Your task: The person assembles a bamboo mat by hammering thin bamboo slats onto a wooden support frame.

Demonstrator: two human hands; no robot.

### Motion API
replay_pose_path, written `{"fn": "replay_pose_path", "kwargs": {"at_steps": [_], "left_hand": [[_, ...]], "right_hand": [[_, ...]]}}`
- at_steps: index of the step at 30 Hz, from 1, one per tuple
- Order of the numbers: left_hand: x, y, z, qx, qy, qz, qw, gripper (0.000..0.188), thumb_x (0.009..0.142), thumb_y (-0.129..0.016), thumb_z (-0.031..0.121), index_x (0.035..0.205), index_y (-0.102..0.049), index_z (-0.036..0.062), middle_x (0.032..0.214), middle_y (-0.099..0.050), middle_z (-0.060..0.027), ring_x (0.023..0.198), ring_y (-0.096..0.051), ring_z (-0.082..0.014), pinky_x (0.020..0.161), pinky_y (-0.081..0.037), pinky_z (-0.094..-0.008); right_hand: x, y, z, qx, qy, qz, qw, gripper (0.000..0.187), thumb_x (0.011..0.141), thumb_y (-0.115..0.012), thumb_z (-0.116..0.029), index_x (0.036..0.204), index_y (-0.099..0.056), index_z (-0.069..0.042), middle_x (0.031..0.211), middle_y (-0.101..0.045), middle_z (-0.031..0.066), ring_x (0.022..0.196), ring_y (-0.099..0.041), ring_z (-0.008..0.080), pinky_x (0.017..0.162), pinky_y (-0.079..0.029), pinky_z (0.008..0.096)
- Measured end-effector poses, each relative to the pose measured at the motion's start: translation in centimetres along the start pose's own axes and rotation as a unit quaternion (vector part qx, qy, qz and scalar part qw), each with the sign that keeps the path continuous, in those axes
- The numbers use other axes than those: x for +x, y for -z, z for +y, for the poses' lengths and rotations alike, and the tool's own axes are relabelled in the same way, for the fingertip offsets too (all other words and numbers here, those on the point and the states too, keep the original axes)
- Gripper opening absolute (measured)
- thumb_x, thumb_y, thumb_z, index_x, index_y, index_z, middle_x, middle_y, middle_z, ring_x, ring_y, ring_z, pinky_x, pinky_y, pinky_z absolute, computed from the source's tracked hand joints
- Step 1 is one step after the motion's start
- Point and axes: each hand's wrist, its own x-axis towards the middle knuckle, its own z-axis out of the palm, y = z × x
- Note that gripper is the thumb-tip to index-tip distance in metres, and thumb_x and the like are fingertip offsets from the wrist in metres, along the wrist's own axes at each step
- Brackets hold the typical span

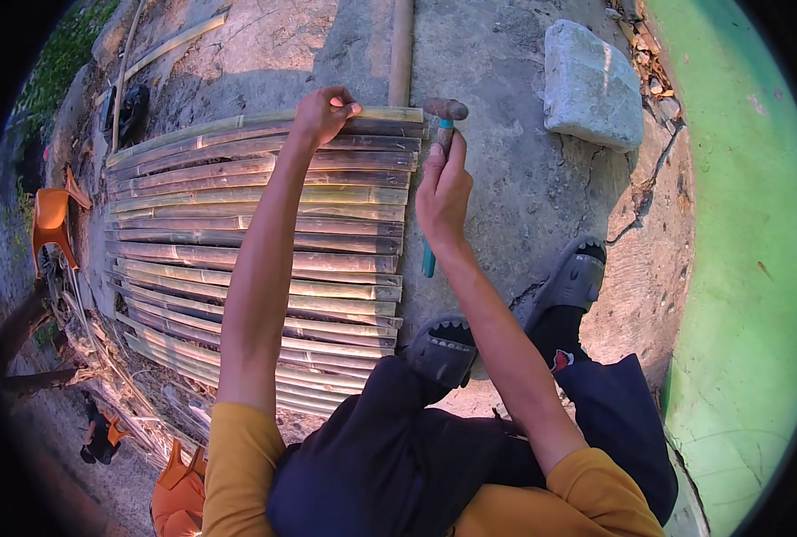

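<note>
My right hand [445, 192] is wrapped round the handle of a hammer [446, 109]. Its dark, rusty head points away from me, beside the far right corner of the bamboo slats, and a teal end of the handle shows below my fist. My left hand [321, 118] is closed at the farthest bamboo slat [385, 115], fingers pinched together; whatever they hold, if anything, is too small to make out. Many split bamboo slats [327, 261] lie side by side as a panel on the ground, left of my feet.
A bamboo pole [401, 54] runs away from the panel's far edge. A pale stone block [593, 85] sits at the far right, near a green wall [739, 268]. Orange chairs [52, 219] stand at the left. My sandalled feet [570, 273] are by the panel's near right side.
</note>
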Motion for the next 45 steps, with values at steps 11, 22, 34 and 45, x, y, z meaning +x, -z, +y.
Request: {"fn": "replay_pose_path", "kwargs": {"at_steps": [11, 22, 34, 45], "left_hand": [[-0.3, -0.3, 0.8, 0.000, -0.002, 0.008, 1.000, 0.027, 0.088, -0.078, 0.034, 0.098, -0.075, 0.0092, 0.093, -0.076, -0.0108, 0.088, -0.071, -0.0278, 0.082, -0.053, -0.0405], [-0.8, -0.2, 0.6, 0.011, -0.003, 0.036, 0.999, 0.027, 0.089, -0.078, 0.031, 0.097, -0.073, 0.0065, 0.088, -0.075, -0.0116, 0.081, -0.071, -0.0253, 0.075, -0.053, -0.0386], [-0.7, -0.4, 0.2, 0.001, 0.027, 0.020, 0.999, 0.025, 0.088, -0.077, 0.037, 0.097, -0.076, 0.0138, 0.102, -0.077, -0.0080, 0.099, -0.071, -0.0277, 0.089, -0.050, -0.0412], [-2.6, -0.1, 1.6, -0.015, -0.049, 0.087, 0.995, 0.013, 0.092, -0.072, 0.026, 0.094, -0.072, 0.0134, 0.097, -0.075, -0.0048, 0.100, -0.068, -0.0242, 0.096, -0.034, -0.0418]], "right_hand": [[1.1, -2.9, 2.1, 0.036, -0.113, 0.003, 0.993, 0.027, 0.109, -0.042, -0.023, 0.123, -0.051, -0.001, 0.074, -0.067, 0.0184, 0.067, -0.069, 0.0368, 0.060, -0.049, 0.0486], [0.8, -3.4, 2.7, 0.174, -0.206, 0.026, 0.963, 0.028, 0.110, -0.041, -0.026, 0.118, -0.053, -0.002, 0.077, -0.063, 0.0109, 0.062, -0.064, 0.0216, 0.055, -0.049, 0.0373], [1.5, -3.0, 2.7, 0.167, -0.238, -0.066, 0.954, 0.027, 0.109, -0.043, -0.025, 0.118, -0.053, -0.002, 0.075, -0.061, 0.0094, 0.058, -0.060, 0.0185, 0.051, -0.048, 0.0374], [2.6, -0.1, 3.2, 0.141, -0.181, -0.034, 0.973, 0.027, 0.111, -0.042, -0.028, 0.126, -0.050, -0.007, 0.072, -0.051, 0.0018, 0.054, -0.047, 0.0096, 0.046, -0.039, 0.0292]]}}
